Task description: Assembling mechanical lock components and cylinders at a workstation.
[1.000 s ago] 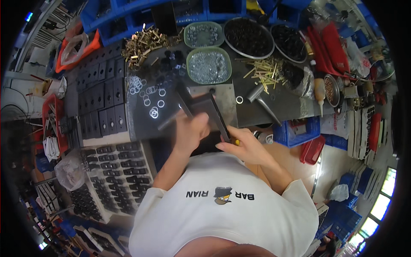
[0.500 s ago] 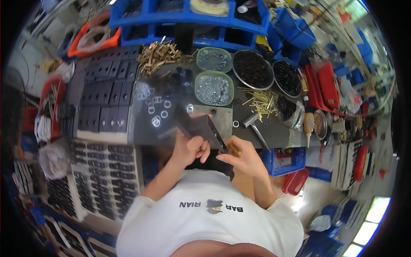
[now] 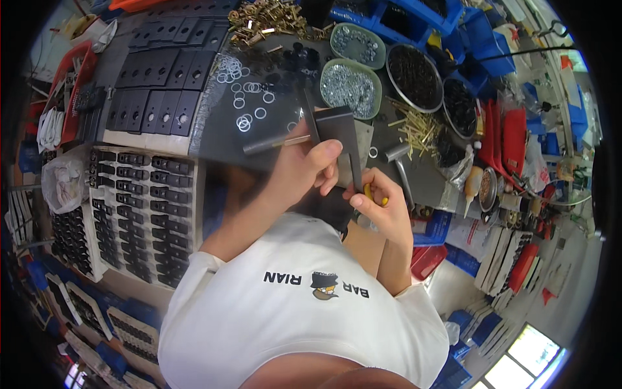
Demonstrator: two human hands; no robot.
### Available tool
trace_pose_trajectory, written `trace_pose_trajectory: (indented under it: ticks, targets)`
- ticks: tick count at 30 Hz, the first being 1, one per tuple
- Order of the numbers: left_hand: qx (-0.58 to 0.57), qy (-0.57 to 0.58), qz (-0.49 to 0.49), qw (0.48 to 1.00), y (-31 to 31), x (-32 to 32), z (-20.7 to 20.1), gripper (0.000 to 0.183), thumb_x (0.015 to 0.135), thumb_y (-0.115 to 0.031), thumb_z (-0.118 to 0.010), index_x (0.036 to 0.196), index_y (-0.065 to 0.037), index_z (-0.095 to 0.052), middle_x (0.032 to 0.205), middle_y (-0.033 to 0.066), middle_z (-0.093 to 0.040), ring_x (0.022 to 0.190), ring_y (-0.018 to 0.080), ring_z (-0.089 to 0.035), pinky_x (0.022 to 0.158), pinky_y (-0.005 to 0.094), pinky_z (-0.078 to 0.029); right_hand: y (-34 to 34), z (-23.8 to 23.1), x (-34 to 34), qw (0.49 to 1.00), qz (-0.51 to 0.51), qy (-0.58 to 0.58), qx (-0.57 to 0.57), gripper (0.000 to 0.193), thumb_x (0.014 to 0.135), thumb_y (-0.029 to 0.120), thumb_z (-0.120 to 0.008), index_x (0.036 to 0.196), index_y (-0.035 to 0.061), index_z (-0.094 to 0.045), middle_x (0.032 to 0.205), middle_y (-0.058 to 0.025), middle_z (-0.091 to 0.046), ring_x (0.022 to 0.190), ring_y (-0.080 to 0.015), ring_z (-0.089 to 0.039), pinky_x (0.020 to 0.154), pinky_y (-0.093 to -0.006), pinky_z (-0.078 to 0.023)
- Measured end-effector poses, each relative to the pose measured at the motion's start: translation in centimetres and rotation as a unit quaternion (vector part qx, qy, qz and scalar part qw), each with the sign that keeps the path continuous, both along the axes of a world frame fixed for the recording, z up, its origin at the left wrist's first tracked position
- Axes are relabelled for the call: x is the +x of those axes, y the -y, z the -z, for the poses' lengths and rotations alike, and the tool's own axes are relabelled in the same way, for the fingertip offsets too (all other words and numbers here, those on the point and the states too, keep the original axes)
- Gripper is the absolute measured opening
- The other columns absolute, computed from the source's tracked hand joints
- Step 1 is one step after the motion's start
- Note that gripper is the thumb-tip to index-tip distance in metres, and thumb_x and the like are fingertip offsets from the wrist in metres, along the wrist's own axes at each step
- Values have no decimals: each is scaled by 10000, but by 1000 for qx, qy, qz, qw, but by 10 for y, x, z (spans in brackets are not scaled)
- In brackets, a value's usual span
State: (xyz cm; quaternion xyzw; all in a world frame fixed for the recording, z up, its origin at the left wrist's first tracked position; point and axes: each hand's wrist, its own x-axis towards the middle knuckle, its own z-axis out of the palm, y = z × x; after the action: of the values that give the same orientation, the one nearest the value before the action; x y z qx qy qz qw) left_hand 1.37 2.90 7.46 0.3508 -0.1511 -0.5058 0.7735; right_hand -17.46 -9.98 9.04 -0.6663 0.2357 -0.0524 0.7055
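My left hand (image 3: 303, 170) is closed round a black metal part (image 3: 335, 123) with long flat sides, tilted in front of my chest. A dark grey cylinder (image 3: 260, 145) with a thin brass-coloured rod sticks out on the left of this hand; how it joins the black part is hidden. My right hand (image 3: 383, 201) is closed on a small yellow-handled tool (image 3: 368, 193), against the lower end of the black part. The tool's tip is hidden. Behind the part, a grey metal plate (image 3: 365, 139) lies on the dark bench.
A hammer (image 3: 402, 165) lies right of my hands, near brass-coloured rods (image 3: 418, 129). Metal rings (image 3: 260, 113) are scattered to the left. Green tubs (image 3: 350, 84) of small hardware and round bowls (image 3: 414, 74) stand behind. Black plates (image 3: 152, 71) are laid in rows at far left.
The view has shifted, so the bench appears higher and farther right. The black part stands more upright in my left hand. My right hand stays at its lower end with the yellow-handled tool.
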Motion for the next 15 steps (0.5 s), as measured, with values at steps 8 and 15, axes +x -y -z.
trace_pose_trajectory:
  ticks: [8, 15]
  targets:
    - [80, 507, -123, 850, 16, -7, -7, 1432, 707, -121, -978, 1681, -70, 70, 1486, 214, -449, 1235, 295, -631, 877, 376, -646, -32, -2, 28, 983, 182, 15, 0, 429, 1068, 30, -492, 1487, -54, -531, 988, -76, -672, 752, -89, -609, 558, -232, -488]
    - [105, 660, -125, 734, 24, 11, -20, 1147, 559, -284, -1026, 1555, -62, -501, 1435, 160, -514, 1282, 356, -589, 1043, 441, -534, -26, 15, 25, 978, 143, 33, 147, 224, 1064, 134, -537, 1188, -37, -609, 740, -69, -575, 493, -112, -513, 457, -248, -389]
